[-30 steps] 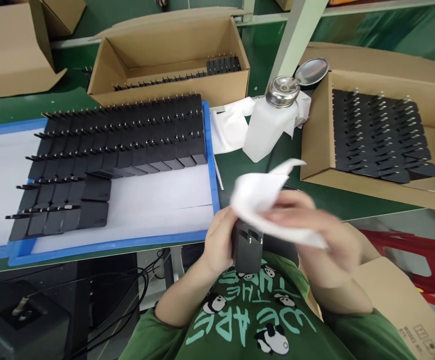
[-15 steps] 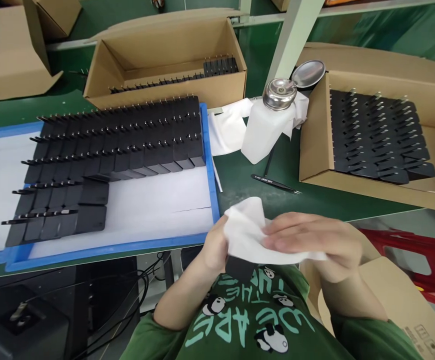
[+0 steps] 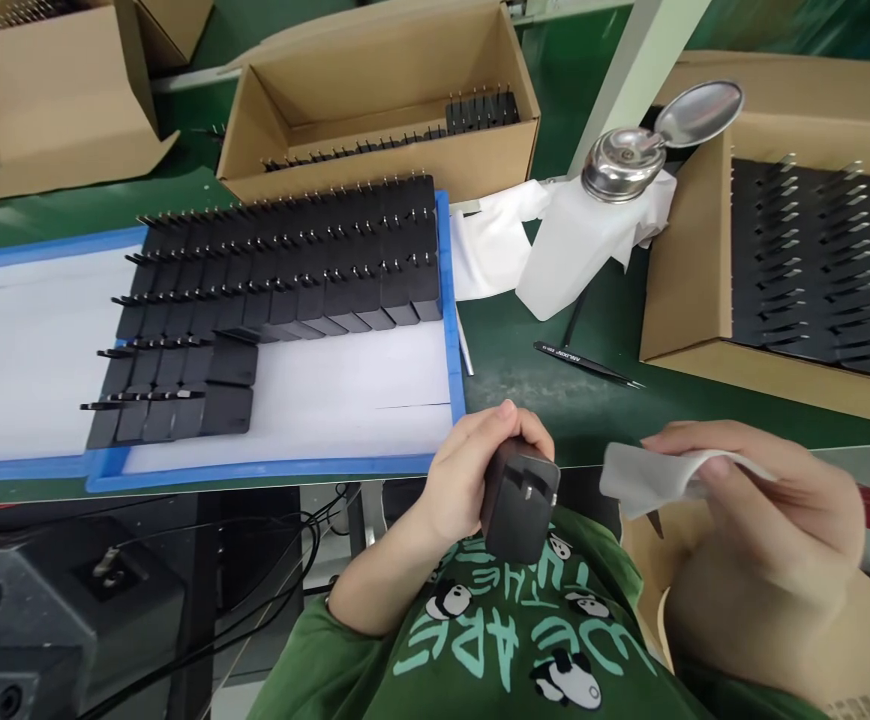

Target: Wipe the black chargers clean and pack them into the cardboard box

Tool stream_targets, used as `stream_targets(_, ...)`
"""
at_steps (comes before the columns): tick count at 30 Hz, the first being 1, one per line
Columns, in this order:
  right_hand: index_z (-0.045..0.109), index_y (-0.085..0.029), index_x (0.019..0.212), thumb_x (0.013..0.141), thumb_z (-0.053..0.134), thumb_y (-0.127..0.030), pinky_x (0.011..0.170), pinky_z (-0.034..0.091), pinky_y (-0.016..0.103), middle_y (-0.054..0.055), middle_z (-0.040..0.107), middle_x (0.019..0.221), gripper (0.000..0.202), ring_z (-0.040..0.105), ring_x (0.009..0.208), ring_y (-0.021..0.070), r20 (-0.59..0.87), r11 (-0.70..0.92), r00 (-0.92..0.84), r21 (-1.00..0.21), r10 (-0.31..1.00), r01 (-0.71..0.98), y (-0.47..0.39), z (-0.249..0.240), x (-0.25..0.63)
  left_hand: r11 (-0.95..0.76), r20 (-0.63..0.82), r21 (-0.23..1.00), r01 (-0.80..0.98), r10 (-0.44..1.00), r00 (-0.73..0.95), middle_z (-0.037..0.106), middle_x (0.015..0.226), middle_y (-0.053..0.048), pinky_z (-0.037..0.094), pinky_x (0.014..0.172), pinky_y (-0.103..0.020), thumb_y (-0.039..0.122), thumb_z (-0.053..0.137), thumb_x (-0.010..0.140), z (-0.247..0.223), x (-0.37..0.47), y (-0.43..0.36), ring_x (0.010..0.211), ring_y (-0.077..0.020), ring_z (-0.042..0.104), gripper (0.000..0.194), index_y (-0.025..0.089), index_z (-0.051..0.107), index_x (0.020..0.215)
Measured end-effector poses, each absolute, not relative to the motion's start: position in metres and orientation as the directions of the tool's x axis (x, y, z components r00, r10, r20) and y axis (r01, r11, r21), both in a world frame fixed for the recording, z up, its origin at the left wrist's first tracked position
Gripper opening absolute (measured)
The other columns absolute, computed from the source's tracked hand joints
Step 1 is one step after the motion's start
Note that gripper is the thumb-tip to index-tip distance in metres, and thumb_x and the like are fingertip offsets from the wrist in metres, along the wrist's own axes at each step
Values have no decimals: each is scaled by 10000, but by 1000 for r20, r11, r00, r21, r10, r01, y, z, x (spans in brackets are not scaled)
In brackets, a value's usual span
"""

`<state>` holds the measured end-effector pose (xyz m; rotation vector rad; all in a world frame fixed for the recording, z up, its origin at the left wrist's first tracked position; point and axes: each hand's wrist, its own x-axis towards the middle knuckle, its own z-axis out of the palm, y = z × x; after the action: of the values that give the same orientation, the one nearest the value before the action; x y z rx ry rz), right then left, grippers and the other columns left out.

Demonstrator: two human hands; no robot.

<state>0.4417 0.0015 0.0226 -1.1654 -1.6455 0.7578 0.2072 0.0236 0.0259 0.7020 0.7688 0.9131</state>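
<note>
Green and lightly scuffed, our table [image 3: 499, 350] carries a blue-rimmed tray [image 3: 456, 390] with rows of adapters [image 3: 285, 270] at left, a white bottle [image 3: 562, 250] with a metal top in the middle, and an open cardboard box [image 3: 686, 270] holding more adapters at right. Just in front of the table's edge, our left hand [image 3: 461, 485] has its fingers closed around the left side and far end of one black adapter [image 3: 516, 525]. Its long axis runs from the table edge toward our shirt [image 3: 480, 650], slightly tilted, with metal prongs on the face turned up to us. Our right hand [image 3: 787, 510], farther right, pinches a folded white cloth [image 3: 641, 480] between thumb and fingers; the cloth's free end points left at the adapter, near but not touching. Black tweezers [image 3: 581, 361] on the table bear a small white brand name we cannot read surely. Upside down to us, the shirt says "WE ARE THE", its next line partly covered.
</note>
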Motion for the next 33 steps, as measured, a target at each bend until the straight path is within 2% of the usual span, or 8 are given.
stream_targets(5, 673, -330, 1266, 983, 604, -488, 431, 379, 255, -42, 618, 647, 331, 508, 461, 111, 206, 273, -269, -931, 941, 243, -2, 35, 419, 352, -267, 890, -290, 918, 294, 586, 652, -32, 418, 612, -273, 588, 452, 1009, 21, 210, 19, 622, -152, 535, 559, 172, 652, 693)
stream_targets(9, 466, -254, 1469, 790, 813, -564, 676, 547, 221, 31, 753, 1081, 823, 704, 751, 129, 236, 405, -420, -832, 876, 378, -5, 38, 394, 292, -283, 940, -178, 956, 77, 675, 902, -30, 492, 736, -254, 608, 514, 992, 20, 223, 10, 824, -176, 619, 431, 216, 693, 967)
stream_targets(12, 522, -231, 1363, 801, 802, -426, 694, 552, 212, 45, 754, 1145, 658, 732, 851, 142, 260, 433, -397, -781, 880, 450, -3, 41, 395, 363, -345, 899, -247, 932, 113, 648, 1043, -25, 500, 631, -252, 702, 511, 950, 20, 236, 7, 822, -182, 633, 512, 305, 575, 1268)
stream_targets(16, 575, -252, 1280, 808, 707, -261, 738, 567, 232, 22, 753, 1106, 490, 723, 855, 142, 319, 391, -233, -655, 919, 647, -9, 71, 442, 263, -222, 902, -342, 963, 155, 621, 1206, -62, 563, 708, -297, 763, 619, 846, 15, 244, 12, 926, -218, 671, 655, 309, 541, 1312)
stream_targets(20, 556, -279, 1321, 922, 627, -392, 752, 560, 346, 53, 748, 1124, 421, 724, 876, 220, 299, -20, 99, -256, 949, 966, -11, 113, 537, 207, -185, 907, -367, 978, 95, 655, 1171, -97, 603, 771, -390, 713, 674, 826, 8, 233, 20, 911, -272, 717, 635, 267, 563, 1265)
stream_targets(23, 545, -190, 1340, 952, 481, -474, 743, 533, 416, 133, 746, 1086, 484, 709, 897, 301, 53, -170, 168, 44, 984, 984, 5, 124, 608, 187, -185, 920, -343, 982, 39, 674, 1152, -97, 609, 737, -403, 693, 692, 816, 11, 219, 22, 875, -283, 730, 611, 263, 582, 1237)
stream_targets(28, 651, -234, 1221, 836, 543, -330, 788, 526, 366, 84, 744, 1170, 411, 708, 976, 270, -218, -49, 51, 15, 975, 999, 48, 103, 657, 140, -159, 942, -305, 986, -39, 696, 1108, -48, 612, 720, -368, 683, 701, 806, 27, 210, 23, 837, -264, 745, 530, 286, 630, 1149)
stream_targets(33, 606, -228, 1214, 766, 626, -374, 772, 515, 372, 118, 705, 1201, 472, 694, 939, 282, -238, -93, 91, 2, 967, 996, 65, 78, 663, 124, -168, 944, -305, 978, -124, 708, 1084, -31, 614, 694, -355, 646, 721, 807, 35, 203, 21, 824, -257, 742, 442, 295, 678, 1072)
